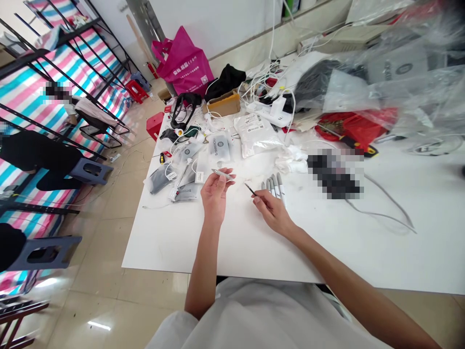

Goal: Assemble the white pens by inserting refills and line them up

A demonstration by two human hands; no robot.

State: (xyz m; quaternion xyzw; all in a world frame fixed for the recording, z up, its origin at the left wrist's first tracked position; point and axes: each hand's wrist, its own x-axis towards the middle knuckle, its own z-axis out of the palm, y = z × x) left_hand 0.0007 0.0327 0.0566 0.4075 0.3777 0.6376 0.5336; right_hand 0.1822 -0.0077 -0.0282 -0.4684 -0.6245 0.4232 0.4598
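Note:
My left hand point(215, 198) is raised over the white table point(225, 247), with a slim silver-grey pen body point(222, 174) pinched between thumb and fingers. My right hand point(271, 213) grips a thin black pointed rod point(250, 189) whose tip points toward the left hand. The two hands are apart. Several grey-capped marker pens point(274, 189) lie side by side just beyond my right hand. Sealed plastic pouches with cables point(189, 186) lie on the table to the left of my left hand.
A white padded bag point(257, 135), tangled white cables, a power strip point(276, 114) and red tool packaging point(354, 127) crowd the table's far end. Clear plastic sheeting point(392, 72) covers the right background. Bunk beds point(47, 97), a seated person's dark-clad legs point(36, 160) and a pink bag point(181, 63) stand left and beyond.

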